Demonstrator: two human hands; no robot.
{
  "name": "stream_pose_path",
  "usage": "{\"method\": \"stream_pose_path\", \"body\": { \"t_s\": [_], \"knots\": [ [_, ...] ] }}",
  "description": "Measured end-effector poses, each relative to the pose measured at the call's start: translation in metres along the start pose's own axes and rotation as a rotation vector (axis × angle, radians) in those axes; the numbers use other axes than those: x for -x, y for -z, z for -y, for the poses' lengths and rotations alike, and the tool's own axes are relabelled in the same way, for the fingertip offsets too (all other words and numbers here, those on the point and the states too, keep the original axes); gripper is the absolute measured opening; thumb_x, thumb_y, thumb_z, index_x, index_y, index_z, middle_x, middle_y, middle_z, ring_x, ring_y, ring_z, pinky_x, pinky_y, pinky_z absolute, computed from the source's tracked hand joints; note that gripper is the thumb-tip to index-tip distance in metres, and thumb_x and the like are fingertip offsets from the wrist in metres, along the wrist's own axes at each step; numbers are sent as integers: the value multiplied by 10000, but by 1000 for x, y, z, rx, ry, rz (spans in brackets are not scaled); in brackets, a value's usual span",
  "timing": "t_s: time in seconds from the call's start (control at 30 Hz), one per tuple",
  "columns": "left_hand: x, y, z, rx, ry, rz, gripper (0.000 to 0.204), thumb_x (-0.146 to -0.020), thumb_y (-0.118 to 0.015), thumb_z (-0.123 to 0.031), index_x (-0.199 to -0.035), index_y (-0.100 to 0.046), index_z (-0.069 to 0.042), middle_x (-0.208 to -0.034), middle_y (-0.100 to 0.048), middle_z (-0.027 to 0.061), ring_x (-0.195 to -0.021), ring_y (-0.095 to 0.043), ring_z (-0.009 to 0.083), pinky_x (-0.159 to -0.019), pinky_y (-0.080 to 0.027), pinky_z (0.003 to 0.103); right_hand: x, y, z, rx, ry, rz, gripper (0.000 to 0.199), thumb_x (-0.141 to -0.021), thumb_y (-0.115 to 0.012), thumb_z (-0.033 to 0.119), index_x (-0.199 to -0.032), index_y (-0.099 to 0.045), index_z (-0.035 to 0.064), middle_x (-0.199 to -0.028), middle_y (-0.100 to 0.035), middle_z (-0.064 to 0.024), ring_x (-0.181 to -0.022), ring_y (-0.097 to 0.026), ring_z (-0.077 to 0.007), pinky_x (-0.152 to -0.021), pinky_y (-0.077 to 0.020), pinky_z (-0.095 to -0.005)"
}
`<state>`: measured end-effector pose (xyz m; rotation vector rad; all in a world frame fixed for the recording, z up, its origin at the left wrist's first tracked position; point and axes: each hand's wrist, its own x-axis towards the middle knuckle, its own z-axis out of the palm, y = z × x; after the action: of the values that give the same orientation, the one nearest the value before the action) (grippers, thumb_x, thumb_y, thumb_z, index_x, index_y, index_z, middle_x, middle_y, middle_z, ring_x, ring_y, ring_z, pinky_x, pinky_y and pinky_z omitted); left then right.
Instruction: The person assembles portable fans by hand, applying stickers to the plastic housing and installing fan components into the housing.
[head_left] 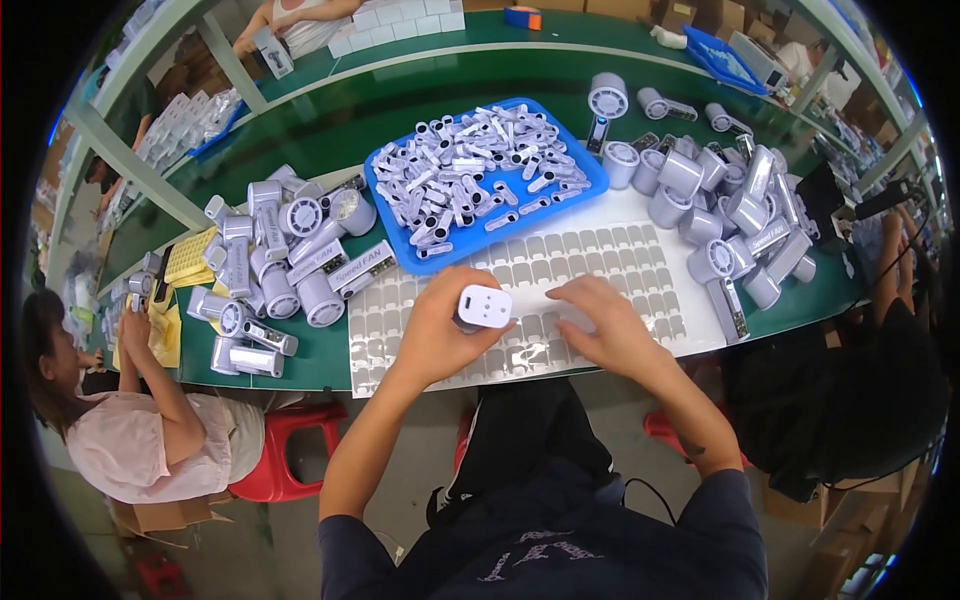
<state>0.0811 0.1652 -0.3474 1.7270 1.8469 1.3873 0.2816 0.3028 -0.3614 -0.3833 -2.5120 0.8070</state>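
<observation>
Gripped in my left hand (436, 325) is a handheld fan (485, 306), pale lavender, its flat end with small holes and a dark slot turned up. The rest of the fan is hidden by my fingers and by that end. My right hand (608, 325) is open just to the right of it, thumb and index finger apart, with nothing visible between them. Both hands are over a white sheet (640, 262) with rows of grey die-cut pieces. Behind the sheet, a blue tray (412, 262) holds many small lavender parts (470, 165) with dark round ends.
A pile of handheld fans (268, 255) lies to the left, another pile (720, 195) to the right. One fan (608, 95) stands out behind the tray's right corner. Co-workers sit at both sides of the green table (330, 110). A red stool (285, 455) is at the left.
</observation>
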Motion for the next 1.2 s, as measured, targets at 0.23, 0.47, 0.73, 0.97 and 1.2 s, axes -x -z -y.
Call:
{"method": "stream_pose_path", "body": {
  "t_s": [0.23, 0.47, 0.73, 0.97, 1.2],
  "knots": [
    [-11, -11, -2, 97, -80, 39, 378, -614, -858, -84, -918, -635, -67, -917, -640, 53, -857, -594, 227, -765, -462, 326, 15, -29, -11, 152, -20, 10, 150, -782, -625, 26, -930, -649, 8, -907, -564, -123, -882, -561, -317, -775, -470, -408],
    [-18, -15, -9, 238, -22, 109, 277, -655, -807, -44, -884, -653, -53, -840, -659, 55, -757, -621, 168, -678, -476, 284, 17, -31, -12, 173, 0, -32, 280, -786, -654, 26, -1066, -643, 28, -986, -572, -118, -908, -565, -304, -799, -464, -390],
    [-16, -25, -24, 316, -101, -7, 193, -683, -782, -23, -824, -652, -41, -761, -645, 54, -646, -610, 151, -613, -470, 263, 15, -33, -11, 1, -86, 7, 207, -763, -662, 13, -956, -589, 27, -954, -568, -127, -893, -569, -308, -774, -470, -384],
    [-14, -52, -7, 301, -174, -85, 194, -675, -781, -25, -797, -632, -54, -741, -618, 58, -631, -580, 153, -574, -431, 260, 26, -3, -18, -792, -239, -287, 189, -803, -645, -97, -935, -600, 31, -1104, -530, -83, -1010, -574, -174, -873, -494, -303],
    [-11, -54, -6, 303, -213, -70, 276, -597, -794, -48, -808, -616, -66, -722, -592, 68, -632, -571, 230, -561, -438, 302, 15, 25, 53, -946, -108, -332, 404, -740, -676, -128, -1090, -516, -5, -861, -606, -68, -909, -588, -163, -843, -447, -300]
  ]
}}
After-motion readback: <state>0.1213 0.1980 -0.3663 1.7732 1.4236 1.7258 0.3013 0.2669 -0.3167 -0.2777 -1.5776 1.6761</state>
